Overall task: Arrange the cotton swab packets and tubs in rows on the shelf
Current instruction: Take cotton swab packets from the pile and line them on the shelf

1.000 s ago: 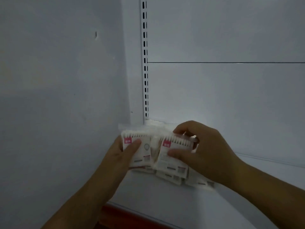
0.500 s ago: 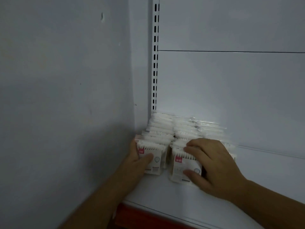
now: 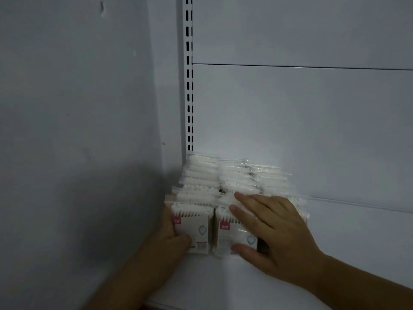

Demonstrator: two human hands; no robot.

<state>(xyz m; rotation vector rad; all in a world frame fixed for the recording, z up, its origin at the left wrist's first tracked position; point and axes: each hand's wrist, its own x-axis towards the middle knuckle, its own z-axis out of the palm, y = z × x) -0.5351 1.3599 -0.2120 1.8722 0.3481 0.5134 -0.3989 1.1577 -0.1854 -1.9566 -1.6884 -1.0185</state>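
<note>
Front packets point(image 3: 194, 229): white swabs in clear wrap, white card faces, each with a red-pink square label point(image 3: 177, 220) top left and a pale blue ring mark point(image 3: 202, 230) (small print too blurred). Far strip point(image 3: 189, 86) white, two columns of black slots. Shelf point(image 3: 335, 231) and left wall point(image 3: 78, 108) pale grey-white.

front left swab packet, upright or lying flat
Upright: the front left swab packet stands on the shelf, label facing out, tips up.
</note>
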